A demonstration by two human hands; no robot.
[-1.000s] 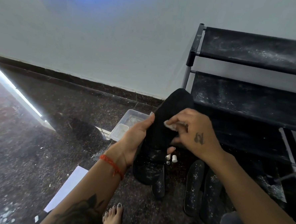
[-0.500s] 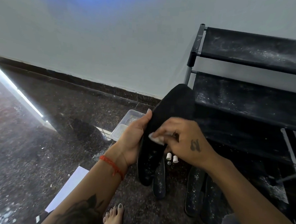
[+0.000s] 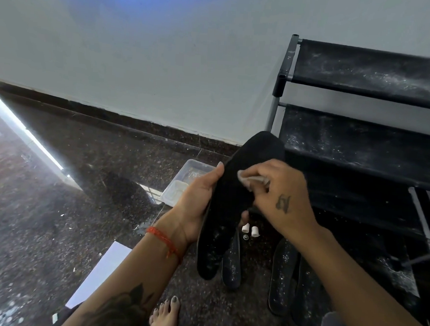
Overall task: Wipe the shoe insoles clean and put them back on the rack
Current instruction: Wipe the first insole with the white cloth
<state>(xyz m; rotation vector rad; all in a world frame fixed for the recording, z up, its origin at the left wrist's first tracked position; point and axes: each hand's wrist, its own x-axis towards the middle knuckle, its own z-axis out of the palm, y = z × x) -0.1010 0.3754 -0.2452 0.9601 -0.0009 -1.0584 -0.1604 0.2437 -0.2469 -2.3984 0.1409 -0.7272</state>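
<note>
A black insole [image 3: 235,189] is held upright in mid-air, its lower end speckled with white dust. My left hand [image 3: 196,202] grips its left edge, thumb on the front. My right hand [image 3: 280,192] pinches a small whitish wipe [image 3: 252,179] and presses it against the insole's upper middle. On the floor below lie three more dusty black insoles: one [image 3: 231,264] just behind the held one, two [image 3: 282,275] side by side to the right. The black shoe rack [image 3: 365,73] with dusty fabric shelves stands at the right against the wall.
A clear plastic tray [image 3: 182,186] sits on the dark speckled floor left of my hands. Two small white caps [image 3: 250,229] lie by the insoles. A white sheet of paper [image 3: 101,274] lies at lower left. A bare foot [image 3: 164,316] is at the bottom.
My right hand with the wipe slid down and left across the insole, then back up to its upper middle. The insole tilted slightly in my left hand.
</note>
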